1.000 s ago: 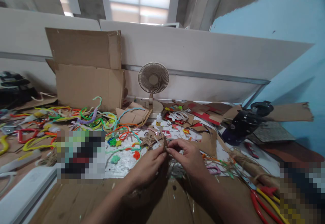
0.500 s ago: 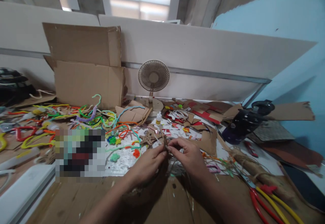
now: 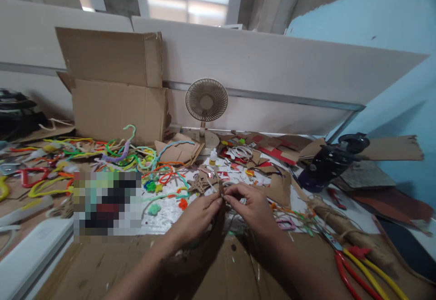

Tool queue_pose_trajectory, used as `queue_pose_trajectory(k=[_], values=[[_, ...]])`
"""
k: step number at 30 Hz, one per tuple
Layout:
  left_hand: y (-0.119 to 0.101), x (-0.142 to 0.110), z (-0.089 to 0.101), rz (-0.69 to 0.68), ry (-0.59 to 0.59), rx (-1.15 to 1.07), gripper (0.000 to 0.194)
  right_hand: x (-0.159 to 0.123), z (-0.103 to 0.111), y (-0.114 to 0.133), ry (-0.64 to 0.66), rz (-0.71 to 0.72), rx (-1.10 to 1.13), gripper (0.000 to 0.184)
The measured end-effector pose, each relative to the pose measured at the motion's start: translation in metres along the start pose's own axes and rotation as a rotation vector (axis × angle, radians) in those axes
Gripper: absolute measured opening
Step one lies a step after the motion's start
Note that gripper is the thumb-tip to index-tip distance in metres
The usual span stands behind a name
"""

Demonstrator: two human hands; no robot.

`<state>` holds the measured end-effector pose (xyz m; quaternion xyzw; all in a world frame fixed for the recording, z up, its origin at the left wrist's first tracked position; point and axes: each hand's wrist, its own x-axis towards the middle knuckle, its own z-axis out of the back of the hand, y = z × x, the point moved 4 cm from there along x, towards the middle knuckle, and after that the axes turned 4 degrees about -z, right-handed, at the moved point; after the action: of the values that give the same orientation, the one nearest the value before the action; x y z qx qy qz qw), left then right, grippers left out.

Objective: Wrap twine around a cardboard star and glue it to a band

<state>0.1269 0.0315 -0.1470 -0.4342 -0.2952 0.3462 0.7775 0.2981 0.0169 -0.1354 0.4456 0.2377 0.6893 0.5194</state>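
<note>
A narrow brown piece [image 3: 220, 185], which looks like cardboard seen edge-on, stands up between my two hands. My left hand [image 3: 200, 213] grips it from the left, thumb and fingers closed. From the other side my right hand [image 3: 250, 204] pinches at its edge; whether a strand is also between those fingertips I cannot tell. Thin cord hangs in shadow below the right hand. Just beyond the left hand lies a brown star [image 3: 196, 184] with a twine-like outline. A small glue bottle [image 3: 213, 158] stands behind the hands.
Scissors with red and yellow handles [image 3: 340, 252] lie at right, beside a twine-wrapped roll [image 3: 354, 232]. A dark bottle [image 3: 325, 168] stands behind them. Pipe cleaners [image 3: 127, 154] tangle at left. A fan [image 3: 206, 100] and a cardboard box [image 3: 117, 109] stand at the back.
The view has shifted very slightly. Both hands keep the same hold on the brown piece, with only tiny finger movement.
</note>
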Motion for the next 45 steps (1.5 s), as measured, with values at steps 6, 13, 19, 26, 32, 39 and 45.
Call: queue_pose_trajectory(k=[6, 13, 19, 26, 32, 39, 45], values=[[0.003, 0.000, 0.000, 0.001, -0.004, 0.086, 0.043, 0.000, -0.001, 0.000, 0.003, -0.016, 0.027, 0.011], [-0.005, -0.003, 0.001, 0.026, 0.008, 0.125, 0.043, 0.001, -0.001, -0.001, -0.003, -0.064, 0.064, 0.012], [-0.008, -0.006, -0.002, 0.034, 0.006, 0.165, 0.046, 0.002, -0.003, -0.002, 0.007, -0.117, 0.113, 0.014], [-0.009, -0.004, -0.002, 0.050, 0.013, 0.222, 0.048, 0.002, -0.004, -0.003, 0.018, -0.145, 0.098, 0.016], [-0.009, -0.005, -0.002, 0.052, 0.008, 0.229, 0.046, 0.004, -0.007, -0.008, 0.044, -0.205, 0.187, 0.019], [-0.012, -0.005, -0.003, 0.080, 0.016, 0.283, 0.048, 0.004, -0.008, -0.009, 0.068, -0.221, 0.209, 0.020], [-0.012, -0.005, -0.003, 0.072, 0.024, 0.307, 0.048, 0.004, -0.008, -0.010, 0.062, -0.225, 0.199, 0.020]])
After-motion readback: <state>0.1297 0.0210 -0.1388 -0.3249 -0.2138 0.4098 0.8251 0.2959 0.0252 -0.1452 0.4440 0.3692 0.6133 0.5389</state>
